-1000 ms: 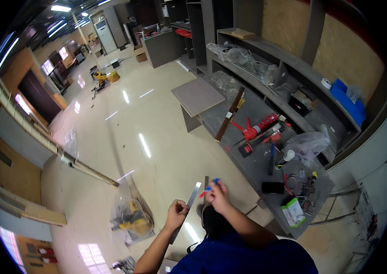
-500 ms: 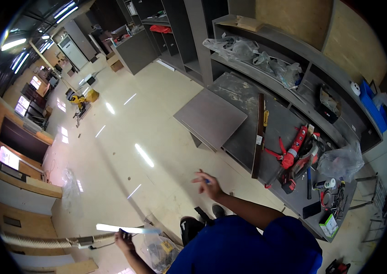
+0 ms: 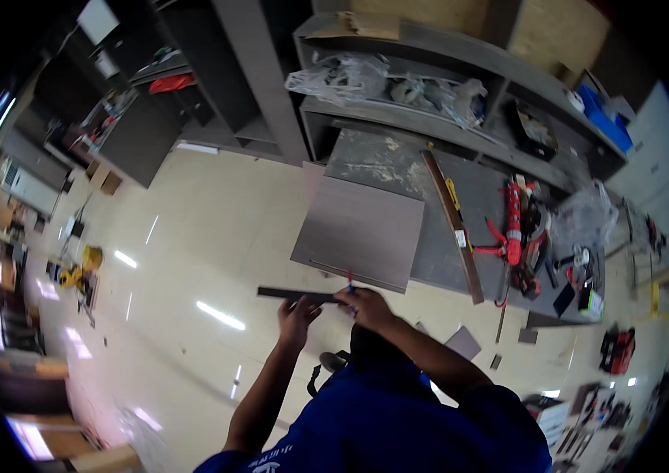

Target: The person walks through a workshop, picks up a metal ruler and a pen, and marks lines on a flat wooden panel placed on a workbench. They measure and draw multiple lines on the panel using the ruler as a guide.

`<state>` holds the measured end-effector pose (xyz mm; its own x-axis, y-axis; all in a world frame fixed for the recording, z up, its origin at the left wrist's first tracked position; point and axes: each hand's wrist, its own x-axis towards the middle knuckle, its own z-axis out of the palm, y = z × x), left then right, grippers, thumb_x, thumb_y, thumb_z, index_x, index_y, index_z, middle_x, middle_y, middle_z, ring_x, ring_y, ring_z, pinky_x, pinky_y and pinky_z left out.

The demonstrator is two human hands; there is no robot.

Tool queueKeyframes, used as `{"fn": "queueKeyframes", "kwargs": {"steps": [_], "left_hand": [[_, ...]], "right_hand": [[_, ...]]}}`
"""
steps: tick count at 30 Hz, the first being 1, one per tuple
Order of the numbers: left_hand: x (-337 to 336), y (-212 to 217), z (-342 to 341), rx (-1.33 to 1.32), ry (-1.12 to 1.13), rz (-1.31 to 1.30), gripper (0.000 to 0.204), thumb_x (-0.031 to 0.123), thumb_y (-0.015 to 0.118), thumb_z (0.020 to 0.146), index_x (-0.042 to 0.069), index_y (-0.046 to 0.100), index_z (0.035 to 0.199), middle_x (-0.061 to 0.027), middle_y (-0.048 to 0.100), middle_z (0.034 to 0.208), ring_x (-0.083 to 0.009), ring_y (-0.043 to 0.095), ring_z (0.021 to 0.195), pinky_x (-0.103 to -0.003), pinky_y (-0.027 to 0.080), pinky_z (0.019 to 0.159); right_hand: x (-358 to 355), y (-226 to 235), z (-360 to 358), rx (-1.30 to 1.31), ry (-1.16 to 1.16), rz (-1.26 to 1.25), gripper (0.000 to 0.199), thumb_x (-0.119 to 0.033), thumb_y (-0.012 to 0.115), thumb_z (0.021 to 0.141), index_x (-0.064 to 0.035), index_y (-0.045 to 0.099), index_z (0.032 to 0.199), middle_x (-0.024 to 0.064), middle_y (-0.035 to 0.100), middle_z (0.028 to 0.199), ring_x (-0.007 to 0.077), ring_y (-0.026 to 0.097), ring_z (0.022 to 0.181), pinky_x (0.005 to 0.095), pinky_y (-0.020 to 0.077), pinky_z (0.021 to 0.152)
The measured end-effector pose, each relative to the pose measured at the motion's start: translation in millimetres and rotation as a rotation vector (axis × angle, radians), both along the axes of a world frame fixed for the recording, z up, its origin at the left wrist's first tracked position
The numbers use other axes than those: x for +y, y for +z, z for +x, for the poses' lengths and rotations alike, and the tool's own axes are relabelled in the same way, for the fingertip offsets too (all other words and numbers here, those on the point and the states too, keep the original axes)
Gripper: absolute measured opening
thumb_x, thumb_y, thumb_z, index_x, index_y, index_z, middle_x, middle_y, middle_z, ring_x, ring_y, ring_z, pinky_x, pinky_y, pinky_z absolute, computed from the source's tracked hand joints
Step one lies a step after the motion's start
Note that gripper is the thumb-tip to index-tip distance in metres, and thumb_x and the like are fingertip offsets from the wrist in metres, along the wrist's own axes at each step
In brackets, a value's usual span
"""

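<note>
A narrow dark strip (image 3: 275,292) lies level across in front of my body. My left hand (image 3: 295,322) is closed on it from below, near its middle. At the strip's right end, my right hand (image 3: 368,307) has its fingers on the strip and also grips a slim red-and-blue pen (image 3: 350,277), which points away from me. Just beyond both hands is a flat grey-brown panel (image 3: 362,229), overhanging the near left part of the dark workbench (image 3: 449,213). The strip is apart from the panel.
On the bench lie a long brown bar (image 3: 453,225), a red caulking gun (image 3: 514,221), power tools and a clear plastic bag (image 3: 587,217). Behind stands a grey shelf unit (image 3: 405,114) with plastic bags and a blue bin (image 3: 607,118). A red-and-black tool case (image 3: 617,351) sits at right.
My left hand has brought the strip up from the lower left to in front of me. My right hand has met its end, still holding the pen. My view has swung left and downward toward the panel.
</note>
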<state>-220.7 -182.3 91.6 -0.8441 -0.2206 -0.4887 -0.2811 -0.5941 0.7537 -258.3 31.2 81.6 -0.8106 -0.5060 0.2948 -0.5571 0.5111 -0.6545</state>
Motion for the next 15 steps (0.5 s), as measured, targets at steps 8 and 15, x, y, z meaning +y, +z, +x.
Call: {"fn": "queueKeyframes", "kwargs": {"steps": [8,15], "left_hand": [[-45.5,-55.4,-194.2,0.119,-0.369,-0.370,0.022,0.023,0.065,0.098,0.001,0.062,0.099,-0.0062,0.069,0.089,-0.0147,0.068,0.080,-0.031,0.056,0.071],[-75.8,-131.6,-316.1,0.278,-0.540,-1.177,0.018,0.020,0.067,0.095,0.002,0.069,0.096,-0.0106,0.071,0.090,-0.0178,0.069,0.074,-0.029,0.053,0.066]], "right_hand": [[27.8,-44.6,-101.4,0.094,-0.284,0.090,0.025,-0.025,0.075,0.083,-0.0188,0.069,0.107,0.0086,0.066,0.093,0.0281,0.066,0.085,0.0385,0.0570,0.074],[10.8,-102.7,-200.7,-0.093,-0.384,0.211,0.034,-0.023,0.077,0.082,-0.0178,0.067,0.114,0.0096,0.068,0.096,0.0290,0.068,0.083,0.0384,0.0585,0.070]]}}
